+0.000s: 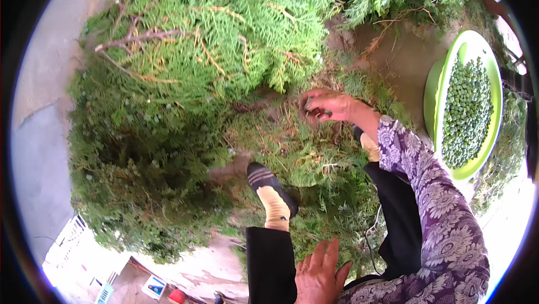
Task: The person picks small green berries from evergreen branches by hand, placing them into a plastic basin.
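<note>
My right hand (328, 107) reaches out over the cut greenery on the ground, its fingers curled inward. Small green bits, which look like seed cones, show between the fingers; how many is hidden. Below it lie loose conifer sprigs (292, 141). My left hand (320, 273) rests flat near my knee, back up, fingers stretched out and holding nothing. To the right of my right arm stands a bright green plastic basin (431, 99), tilted in view, with many small green cones (469, 113) in it.
A large pile of leafy conifer branches (224, 28) spreads at the front and left. My shod foot (269, 183) stands among the sprigs. Pale concrete (42, 130) runs along the left edge. At the lower left lie a red object (177, 296) and a white-and-blue box (153, 287).
</note>
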